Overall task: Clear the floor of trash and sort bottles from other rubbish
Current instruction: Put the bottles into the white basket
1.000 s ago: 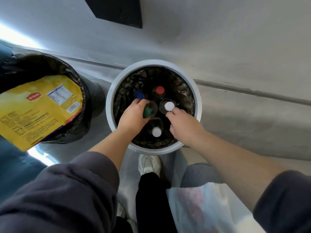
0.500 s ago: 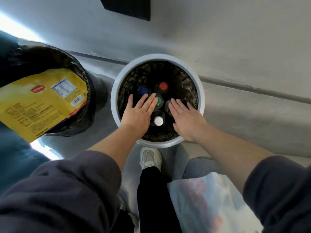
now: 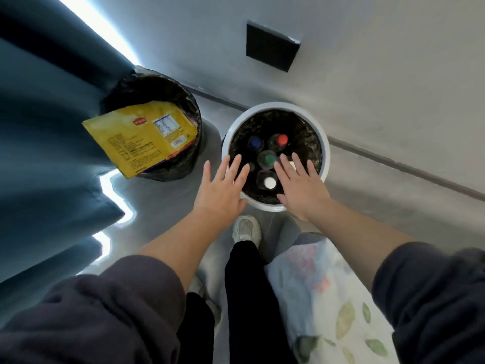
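Clear plastic bottles [image 3: 269, 159] with blue, red, green and white caps are standing upright inside the round white plastic bin [image 3: 326, 153]. Left of that bin, a yellow foil wrapper [image 3: 141, 143] is sticking out of the black-lined bin [image 3: 195, 119]. The left hand [image 3: 221, 191] and right hand [image 3: 301, 189] are hovering over the white bin's near rim, fingers [image 3: 235, 168] spread and holding nothing. The sorting is judged to be nearing completion.

Bottles [image 3: 269, 159] stand in the right bin [image 3: 324, 143]; a wrapper [image 3: 141, 140] juts from the left bin [image 3: 181, 166] beside it.

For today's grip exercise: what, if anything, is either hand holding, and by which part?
Nothing. Left hand and right hand are both open, fingers spread, over the bottles in the white bin.
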{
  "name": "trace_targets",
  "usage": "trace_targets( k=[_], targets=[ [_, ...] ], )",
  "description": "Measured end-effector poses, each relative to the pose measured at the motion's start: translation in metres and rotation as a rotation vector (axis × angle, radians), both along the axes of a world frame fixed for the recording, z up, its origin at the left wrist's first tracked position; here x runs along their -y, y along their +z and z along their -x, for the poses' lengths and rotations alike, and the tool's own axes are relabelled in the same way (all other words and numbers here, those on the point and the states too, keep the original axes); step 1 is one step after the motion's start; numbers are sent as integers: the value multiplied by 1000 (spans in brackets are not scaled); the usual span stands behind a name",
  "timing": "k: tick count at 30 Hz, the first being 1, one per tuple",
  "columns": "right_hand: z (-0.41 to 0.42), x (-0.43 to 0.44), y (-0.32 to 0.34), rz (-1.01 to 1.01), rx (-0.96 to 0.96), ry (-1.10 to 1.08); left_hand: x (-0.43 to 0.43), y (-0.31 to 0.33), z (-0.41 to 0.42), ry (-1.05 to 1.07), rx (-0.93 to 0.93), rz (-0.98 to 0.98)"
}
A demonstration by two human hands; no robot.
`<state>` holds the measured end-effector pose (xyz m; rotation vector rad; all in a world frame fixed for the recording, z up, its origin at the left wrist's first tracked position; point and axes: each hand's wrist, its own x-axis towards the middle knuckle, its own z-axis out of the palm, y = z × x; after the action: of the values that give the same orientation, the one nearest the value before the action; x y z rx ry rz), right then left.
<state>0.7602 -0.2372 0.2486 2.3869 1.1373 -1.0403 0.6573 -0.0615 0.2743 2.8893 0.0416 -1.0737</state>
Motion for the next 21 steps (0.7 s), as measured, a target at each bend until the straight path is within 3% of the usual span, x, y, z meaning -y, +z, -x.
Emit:
trace_targets(
  k=[11, 21],
  targets=[
    [97, -60, 91, -104, -13, 156, -17, 112, 144, 558, -48, -57],
    [270, -116, 111, -135, -60, 456, -26, 127, 357, 954, -121, -122]
  ],
)
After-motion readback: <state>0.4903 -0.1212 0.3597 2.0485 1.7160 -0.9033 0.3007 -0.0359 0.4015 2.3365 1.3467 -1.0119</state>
